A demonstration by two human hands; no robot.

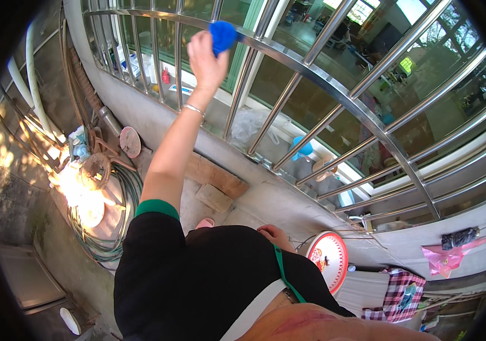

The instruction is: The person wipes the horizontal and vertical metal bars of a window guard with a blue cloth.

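Observation:
My left hand [206, 59] is raised at the top, gripping a bunched blue cloth [222, 36]. The cloth lies against the curved flat rail [285, 55] of a stainless-steel window grille, beside an upright bar [247, 70]. A bracelet [194, 110] circles that wrist. Lower down, my right hand [275, 236] hangs past my black shirt [208, 273] with its fingers partly bent. My chest hides some of it, so whether anything is in it cannot be seen.
Behind the bars, the sill holds a clear plastic bag [247, 125] and a blue cup [301, 148]. A red-rimmed enamel basin [328, 260] stands at my right. Coiled hose [130, 192] lies at left. A brick [214, 197] sits by the wall; pink cloth [443, 258] hangs at right.

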